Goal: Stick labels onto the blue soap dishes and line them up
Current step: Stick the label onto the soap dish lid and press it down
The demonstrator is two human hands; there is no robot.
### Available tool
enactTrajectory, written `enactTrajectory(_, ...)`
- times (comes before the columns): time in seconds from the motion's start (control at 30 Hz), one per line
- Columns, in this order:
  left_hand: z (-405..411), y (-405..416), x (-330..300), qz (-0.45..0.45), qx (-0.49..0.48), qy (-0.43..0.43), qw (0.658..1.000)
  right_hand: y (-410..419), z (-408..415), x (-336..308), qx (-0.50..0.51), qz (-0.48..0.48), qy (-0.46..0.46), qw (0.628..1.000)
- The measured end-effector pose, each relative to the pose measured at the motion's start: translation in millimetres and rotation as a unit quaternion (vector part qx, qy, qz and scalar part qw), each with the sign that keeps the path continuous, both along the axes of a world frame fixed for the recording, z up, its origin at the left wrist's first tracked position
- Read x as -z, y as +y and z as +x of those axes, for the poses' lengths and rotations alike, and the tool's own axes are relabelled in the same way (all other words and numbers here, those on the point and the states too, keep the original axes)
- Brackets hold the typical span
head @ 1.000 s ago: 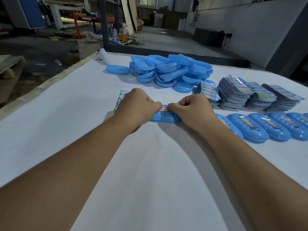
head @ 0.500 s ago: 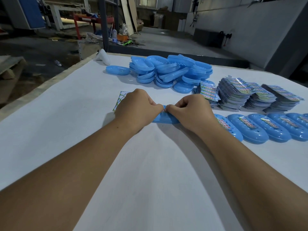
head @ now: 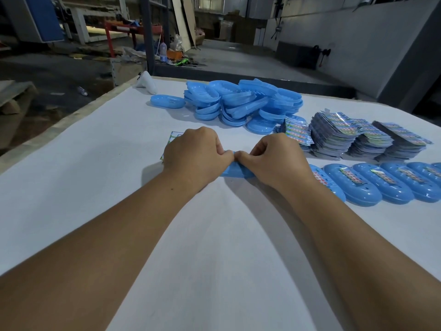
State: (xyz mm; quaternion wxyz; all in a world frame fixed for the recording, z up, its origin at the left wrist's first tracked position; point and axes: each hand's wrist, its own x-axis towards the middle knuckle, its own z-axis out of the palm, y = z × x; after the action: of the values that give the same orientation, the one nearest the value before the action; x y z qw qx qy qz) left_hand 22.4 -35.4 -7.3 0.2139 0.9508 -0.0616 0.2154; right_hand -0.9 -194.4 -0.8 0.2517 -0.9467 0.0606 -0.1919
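A blue soap dish lies upside down on the white table, mostly covered by both hands. My left hand and my right hand have curled fingers, and their thumbs meet and press on top of the dish. The label under the thumbs is hidden. A label sheet pokes out from behind my left hand. To the right runs a row of labelled dishes. A heap of unlabelled dishes lies at the back.
Stacks of label sheets sit behind the labelled row. A single dish and a white object lie at the back left. The table's left edge drops to the workshop floor.
My thumbs have slid together over the dish, and the label that showed between them is now covered. The dish has not moved.
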Motion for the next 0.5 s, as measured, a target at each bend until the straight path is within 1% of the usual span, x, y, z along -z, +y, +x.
enactTrajectory(0.13,1.5,2.0,1.9,0.017,-0.005,-0.012,1.000,-0.5,0.2,2.8,-0.003,0.031,0.007,0.999)
enactTrajectory(0.2,2.2,4.4,2.7,0.011,-0.012,-0.004,1.000,-1.8,0.2,3.8,-0.008,0.064,0.004,0.998)
enactTrajectory(0.27,3.5,8.1,2.3,-0.019,-0.023,0.012,0.999,-4.0,-0.2,1.5,-0.007,0.113,-0.025,0.993)
enactTrajectory(0.33,5.1,12.8,0.4,-0.059,-0.029,0.019,0.998,-6.3,-1.3,-2.6,-0.003,0.141,-0.071,0.987)
enactTrajectory(0.4,5.6,16.3,-2.2,-0.077,-0.029,0.011,0.997,-6.2,-2.5,-4.4,-0.017,0.139,-0.095,0.986)
enactTrajectory(0.43,5.2,17.1,-3.2,-0.079,-0.028,0.005,0.996,-5.0,-3.7,-3.7,-0.037,0.137,-0.089,0.986)
enactTrajectory(0.5,3.7,17.5,-4.3,-0.079,-0.024,-0.009,0.997,-1.5,-7.1,-0.1,-0.094,0.120,-0.047,0.987)
